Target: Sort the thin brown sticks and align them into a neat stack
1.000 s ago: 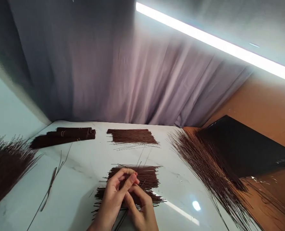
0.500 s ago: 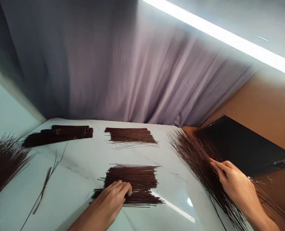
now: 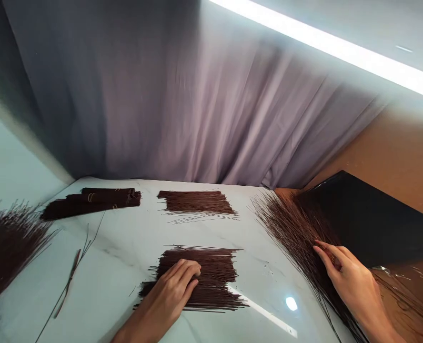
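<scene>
My left hand (image 3: 170, 293) rests on the near pile of thin dark-brown incense sticks (image 3: 216, 263), fingers bent together with the thumb close below them. The fingertips press on the sticks; what lies under them is hidden. This pile has two overlapping layers with ragged ends. At the right, my right hand (image 3: 350, 276) reaches over a large loose bunch of long brown incense sticks (image 3: 290, 228). Its thumb and forefinger are pinched together among the sticks; how many they hold cannot be made out. Part of the bunch is covered by this hand.
A flat pile of sticks (image 3: 199, 202) lies further back. Dark wrapped bundles with gold marks (image 3: 107, 197) are at the back left. Another large bunch (image 3: 11, 252) fills the left edge. A few crossed strands (image 3: 68, 281) lie nearby. A black sheet (image 3: 368, 219) stands at the right, before a curtain (image 3: 197, 95).
My left hand has shifted slightly up over the near pile, its thumb now showing more. My right hand stays at the long bunch, its fingers opening a little behind the pinch. The view has shifted slightly.
</scene>
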The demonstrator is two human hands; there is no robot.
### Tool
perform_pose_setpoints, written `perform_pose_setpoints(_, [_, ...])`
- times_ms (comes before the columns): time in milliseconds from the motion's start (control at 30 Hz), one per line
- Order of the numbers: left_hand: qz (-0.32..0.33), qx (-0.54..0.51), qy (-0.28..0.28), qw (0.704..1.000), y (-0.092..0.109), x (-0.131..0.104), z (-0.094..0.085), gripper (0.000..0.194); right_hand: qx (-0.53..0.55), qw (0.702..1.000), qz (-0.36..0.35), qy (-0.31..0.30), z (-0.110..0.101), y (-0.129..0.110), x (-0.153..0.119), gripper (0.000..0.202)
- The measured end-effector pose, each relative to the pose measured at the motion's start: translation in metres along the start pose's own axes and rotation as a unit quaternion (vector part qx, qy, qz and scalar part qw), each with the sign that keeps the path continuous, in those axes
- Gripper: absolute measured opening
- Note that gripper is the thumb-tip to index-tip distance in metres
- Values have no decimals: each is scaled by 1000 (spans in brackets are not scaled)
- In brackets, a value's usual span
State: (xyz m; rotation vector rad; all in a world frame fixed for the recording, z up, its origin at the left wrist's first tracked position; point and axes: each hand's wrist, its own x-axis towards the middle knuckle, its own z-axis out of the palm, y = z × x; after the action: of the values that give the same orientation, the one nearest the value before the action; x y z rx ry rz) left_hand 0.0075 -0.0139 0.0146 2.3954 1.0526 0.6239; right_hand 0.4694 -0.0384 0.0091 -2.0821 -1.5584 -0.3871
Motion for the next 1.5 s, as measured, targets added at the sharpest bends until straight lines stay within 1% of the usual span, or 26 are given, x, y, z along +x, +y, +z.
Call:
perform_pose_setpoints(67, [-3,19,30,999,-6,1,6,23,-31,998,16,46,-2,-20,-5,66])
perform_pose_setpoints(100, [-4,30,43,999,-9,2,9,23,-29,997,13,68,-2,-35,-7,64])
perform_pose_setpoints(133, [-3,39,50,998,-11,2,12,23,-5,997,-5,74,-1,-52,-9,58])
perform_pose_setpoints(167, [0,48,51,998,-13,3,15,23,40,997,-38,58,1,-73,-11,49])
perform_pose_setpoints(200, [4,56,47,997,-14,3,17,24,102,991,-85,21,4,-95,-12,39])
perform_pose_setpoints(233, [6,62,42,997,-14,4,19,25,170,975,-137,-41,7,-119,-13,30])
perform_pose_setpoints(300, [7,71,38,997,-14,4,21,26,265,925,-216,-168,16,-163,-14,20])
perform_pose_setpoints(367, [3,74,40,996,-13,4,21,26,293,882,-254,-269,24,-197,-14,13])
perform_pose_setpoints(400, [-1,72,40,997,-12,4,20,25,291,869,-260,-305,27,-208,-14,9])
perform_pose_setpoints(433, [-5,67,37,997,-11,4,19,25,286,862,-258,-330,29,-215,-14,5])
perform_pose_setpoints(467, [-9,60,33,998,-10,3,17,24,282,859,-252,-345,31,-218,-14,3])
perform_pose_setpoints(567, [-18,31,11,999,-5,3,12,21,281,858,-239,-356,34,-216,-18,9])
perform_pose_setpoints(633, [-23,12,1,1000,-3,3,9,19,279,857,-246,-357,35,-211,-22,11])
perform_pose_setpoints(700, [-31,-5,5,1000,-3,6,8,18,265,860,-260,-351,36,-209,-27,12])
perform_pose_setpoints(833, [-59,-9,52,997,-11,19,7,17,213,873,-310,-310,35,-210,-33,14])
perform_pose_setpoints(867, [-64,-8,56,996,-13,23,7,18,204,877,-318,-297,33,-210,-33,14])
perform_pose_setpoints(1000, [-65,-16,28,997,-17,31,0,14,188,894,-324,-246,25,-208,-30,17])
perform_pose_setpoints(1167, [-80,-9,6,997,-10,28,-8,7,192,902,-335,-192,23,-208,-29,18])
perform_pose_setpoints(1300, [-45,17,2,999,-3,30,-8,6,180,906,-354,-145,28,-219,-26,16])
perform_pose_setpoints(1367, [-21,26,12,999,1,33,-6,5,173,901,-373,-140,28,-227,-23,16])
perform_pose_setpoints(1433, [-11,8,21,1000,5,34,-5,10,187,892,-385,-145,26,-234,-17,16])
perform_pose_setpoints(1500, [-31,-35,37,998,8,35,-7,17,235,889,-367,-141,27,-237,-8,9])
